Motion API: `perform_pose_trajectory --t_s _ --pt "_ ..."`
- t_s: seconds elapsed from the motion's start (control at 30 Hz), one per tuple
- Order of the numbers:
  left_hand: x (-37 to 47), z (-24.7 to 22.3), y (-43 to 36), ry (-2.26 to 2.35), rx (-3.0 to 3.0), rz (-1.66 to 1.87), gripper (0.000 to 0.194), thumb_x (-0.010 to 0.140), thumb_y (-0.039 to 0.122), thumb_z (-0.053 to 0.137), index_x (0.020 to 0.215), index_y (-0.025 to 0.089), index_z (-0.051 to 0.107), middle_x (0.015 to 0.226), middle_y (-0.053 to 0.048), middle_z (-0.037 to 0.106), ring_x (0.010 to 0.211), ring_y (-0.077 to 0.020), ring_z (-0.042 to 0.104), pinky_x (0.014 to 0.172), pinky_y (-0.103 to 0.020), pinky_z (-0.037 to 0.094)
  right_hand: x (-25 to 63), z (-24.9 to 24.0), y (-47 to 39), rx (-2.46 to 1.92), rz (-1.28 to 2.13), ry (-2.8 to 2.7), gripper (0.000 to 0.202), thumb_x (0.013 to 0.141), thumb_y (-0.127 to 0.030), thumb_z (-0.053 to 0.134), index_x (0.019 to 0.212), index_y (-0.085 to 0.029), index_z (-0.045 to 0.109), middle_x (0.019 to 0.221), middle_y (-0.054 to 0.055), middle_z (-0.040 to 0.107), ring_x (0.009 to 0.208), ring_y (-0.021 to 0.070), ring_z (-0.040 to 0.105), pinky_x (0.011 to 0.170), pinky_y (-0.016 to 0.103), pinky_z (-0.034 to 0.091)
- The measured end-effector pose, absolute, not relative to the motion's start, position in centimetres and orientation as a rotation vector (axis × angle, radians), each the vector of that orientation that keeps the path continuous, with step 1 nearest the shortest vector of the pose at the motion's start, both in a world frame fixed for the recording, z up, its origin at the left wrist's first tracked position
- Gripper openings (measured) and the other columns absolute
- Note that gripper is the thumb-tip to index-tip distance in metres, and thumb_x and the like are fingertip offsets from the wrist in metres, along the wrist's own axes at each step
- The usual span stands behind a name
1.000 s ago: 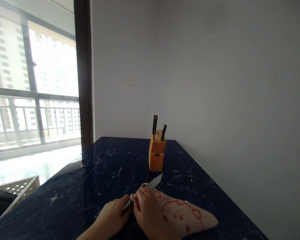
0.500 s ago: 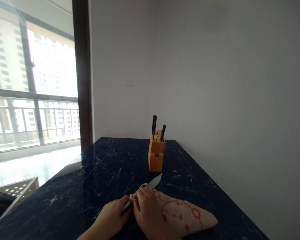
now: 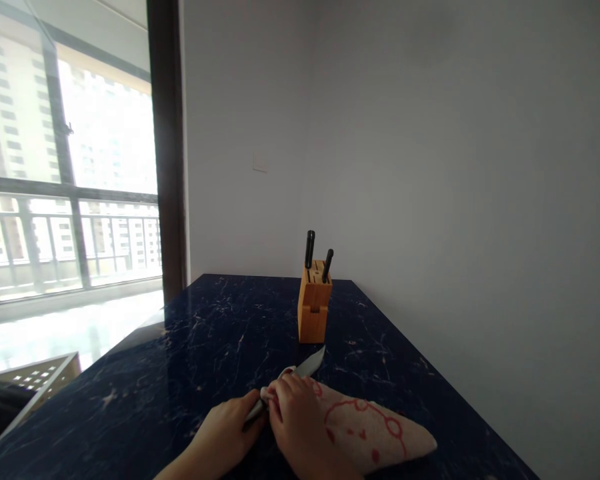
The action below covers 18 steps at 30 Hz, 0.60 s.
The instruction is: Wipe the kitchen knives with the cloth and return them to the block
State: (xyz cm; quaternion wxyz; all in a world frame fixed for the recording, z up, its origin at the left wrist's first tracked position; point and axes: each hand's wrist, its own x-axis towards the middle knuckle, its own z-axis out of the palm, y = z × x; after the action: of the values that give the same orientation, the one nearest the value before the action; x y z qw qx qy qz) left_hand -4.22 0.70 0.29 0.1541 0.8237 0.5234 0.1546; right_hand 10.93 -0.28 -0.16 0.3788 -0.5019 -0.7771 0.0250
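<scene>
My left hand [image 3: 230,427] is closed around the handle of a knife [image 3: 312,363], whose bare blade points away and to the right, toward the knife block. A white cloth with red markings [image 3: 375,430] is folded over the blade near the handle. My right hand [image 3: 294,413] is closed on that cloth, pressing it round the blade; the fingertips lie close to my left hand. The rest of the cloth spreads over the tabletop to the right. The part of the blade beneath the cloth is hidden.
A wooden knife block [image 3: 314,313] with two black-handled knives in its slots stands just beyond the blade tip. The dark blue marbled table [image 3: 230,327] runs toward the wall corner. At the lower left is a chair with a perforated back [image 3: 40,383].
Both hands, the knife and the cloth keep nearly the same place. The whole view has shifted very slightly.
</scene>
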Motion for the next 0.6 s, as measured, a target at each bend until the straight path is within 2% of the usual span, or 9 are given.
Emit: perform_pose_trajectory --t_s 0.13,0.33,0.6 --pt "-4.19 0.39 0.65 1.499 2.362 0.435 0.022 0.082 0.03 0.04 0.098 0.026 0.054 0.095 -0.001 0.067 0.089 -0.0175 0.061 0.075 -0.022 0.041 10.86 -0.14 -0.27 -1.298 0.047 -2.001 0.016 0.076 -0.008 0.047 0.081 -0.022 0.052 0.087 0.0 0.058 0.086 0.0176 0.049 0.079 0.032 0.03" --pt "-4.1 0.69 0.4 1.514 2.371 0.407 0.02 0.082 0.03 0.04 0.095 0.026 0.054 0.093 -0.001 0.067 0.088 -0.0175 0.062 0.075 -0.022 0.042 10.82 0.21 -0.61 -1.315 0.02 -2.031 0.012 0.073 -0.015 0.052 0.084 -0.022 0.052 0.087 0.001 0.057 0.088 0.0198 0.048 0.08 0.034 0.03" --pt "-4.13 0.62 0.42 1.492 2.384 0.425 0.02 0.082 0.029 0.04 0.096 0.027 0.054 0.095 0.0 0.067 0.089 -0.0169 0.062 0.075 -0.021 0.041 10.84 0.15 -0.37 -1.333 0.044 -2.011 0.013 0.073 -0.012 0.051 0.081 -0.022 0.052 0.085 0.0 0.058 0.088 0.019 0.048 0.08 0.034 0.03"
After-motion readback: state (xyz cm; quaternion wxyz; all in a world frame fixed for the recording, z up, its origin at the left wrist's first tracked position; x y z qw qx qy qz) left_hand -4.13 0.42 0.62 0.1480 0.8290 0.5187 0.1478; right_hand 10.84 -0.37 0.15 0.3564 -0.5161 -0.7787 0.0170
